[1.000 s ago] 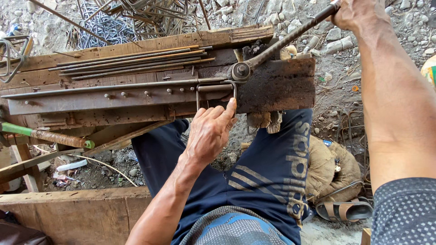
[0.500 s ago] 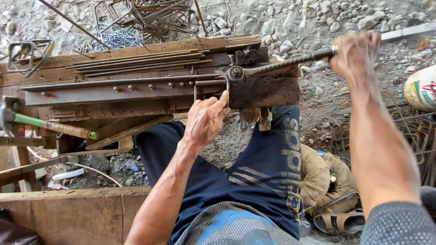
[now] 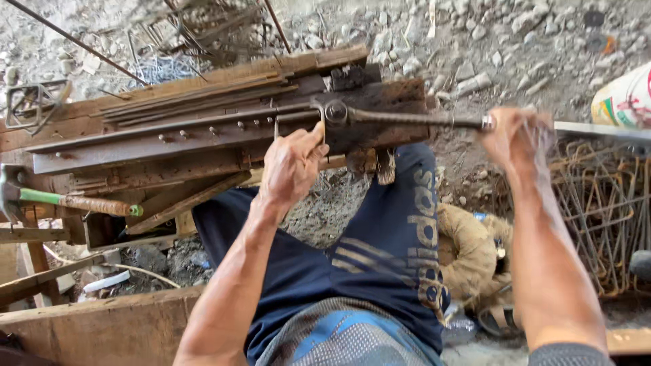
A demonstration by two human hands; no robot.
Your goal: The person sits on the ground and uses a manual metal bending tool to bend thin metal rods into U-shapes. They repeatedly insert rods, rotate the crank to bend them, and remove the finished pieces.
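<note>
The right hand [image 3: 517, 137] is clenched round the ribbed bending lever [image 3: 413, 119] — which runs level out from the pivot bolt [image 3: 336, 111] on the wooden tabletop [image 3: 203, 146] — while the left hand [image 3: 291, 166] grips a thin steel rod [image 3: 277, 127] just beside that bolt.

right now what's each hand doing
left hand: closed on a thin steel rod at the bending jig
right hand: closed on the lever bar

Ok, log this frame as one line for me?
left hand: pinching thin steel rod at bench | right hand: gripping lever bar, blurred | hammer: lying left, untouched
</note>
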